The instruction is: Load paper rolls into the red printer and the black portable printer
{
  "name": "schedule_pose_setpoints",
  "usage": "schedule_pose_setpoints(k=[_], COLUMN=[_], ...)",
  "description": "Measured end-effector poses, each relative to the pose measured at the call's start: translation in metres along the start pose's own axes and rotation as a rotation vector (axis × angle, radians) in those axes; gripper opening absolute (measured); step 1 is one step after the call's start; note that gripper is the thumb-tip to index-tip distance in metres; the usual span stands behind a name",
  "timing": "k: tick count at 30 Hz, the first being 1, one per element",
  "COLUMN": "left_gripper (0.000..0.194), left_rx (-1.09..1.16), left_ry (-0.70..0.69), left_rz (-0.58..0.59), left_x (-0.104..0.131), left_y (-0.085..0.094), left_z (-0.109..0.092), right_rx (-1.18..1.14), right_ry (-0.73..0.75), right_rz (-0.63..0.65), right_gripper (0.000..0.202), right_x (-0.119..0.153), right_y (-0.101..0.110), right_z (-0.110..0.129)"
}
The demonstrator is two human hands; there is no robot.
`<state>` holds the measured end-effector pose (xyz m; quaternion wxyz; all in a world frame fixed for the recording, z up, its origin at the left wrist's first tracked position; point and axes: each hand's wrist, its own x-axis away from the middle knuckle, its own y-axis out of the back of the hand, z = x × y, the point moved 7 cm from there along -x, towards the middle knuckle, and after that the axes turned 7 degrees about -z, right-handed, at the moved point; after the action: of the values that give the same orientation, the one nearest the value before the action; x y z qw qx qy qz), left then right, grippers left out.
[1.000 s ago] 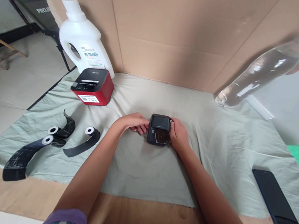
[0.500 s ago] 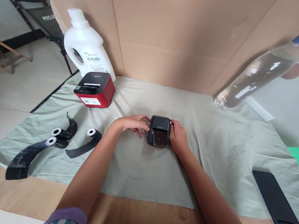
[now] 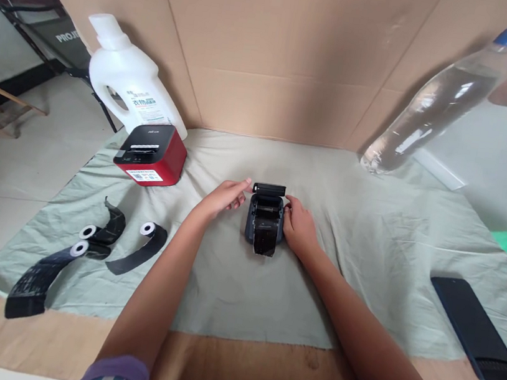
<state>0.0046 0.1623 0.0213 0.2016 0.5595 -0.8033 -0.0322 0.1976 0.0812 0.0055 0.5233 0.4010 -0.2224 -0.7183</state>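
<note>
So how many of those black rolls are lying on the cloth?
3, all at the left: one roll behind, one roll nearest the edge, one roll closer to the hands. None seem hidden.

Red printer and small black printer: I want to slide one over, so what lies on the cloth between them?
Head view: only bare cloth between red printer and small black printer, though the left hand hovers there.

both bare forearms reach forward from purple sleeves and converge on the small black printer (image 3: 265, 220), the one landmark here. the left hand (image 3: 224, 198) lies just left of the printer, palm down, fingers stretched, its fingertips (image 3: 245, 184) at the raised lid's left edge. the right hand (image 3: 298, 226) rests against the printer's right side, fingers curled, knuckles up, wrist low and close to the cloth.
</note>
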Motion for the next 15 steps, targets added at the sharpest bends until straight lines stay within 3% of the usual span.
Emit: schedule_pose_setpoints(k=[2,8,15], left_gripper=[0.043,0.033,0.023], left_rx=[0.016,0.165,0.338], left_ry=[0.014,0.034,-0.1], left_rz=[-0.078,-0.102,-0.177], left_x=[-0.004,0.0,0.01], left_y=[-0.002,-0.012,-0.008], left_z=[0.0,-0.008,-0.03], right_rx=[-0.005,0.016,0.031], right_ry=[0.002,-0.008,-0.01], right_rz=[0.0,0.007,0.021], right_gripper=[0.043,0.043,0.042], right_x=[0.0,0.0,0.0], right_y=[0.0,-0.001,-0.001], right_z=[0.0,-0.001,-0.001])
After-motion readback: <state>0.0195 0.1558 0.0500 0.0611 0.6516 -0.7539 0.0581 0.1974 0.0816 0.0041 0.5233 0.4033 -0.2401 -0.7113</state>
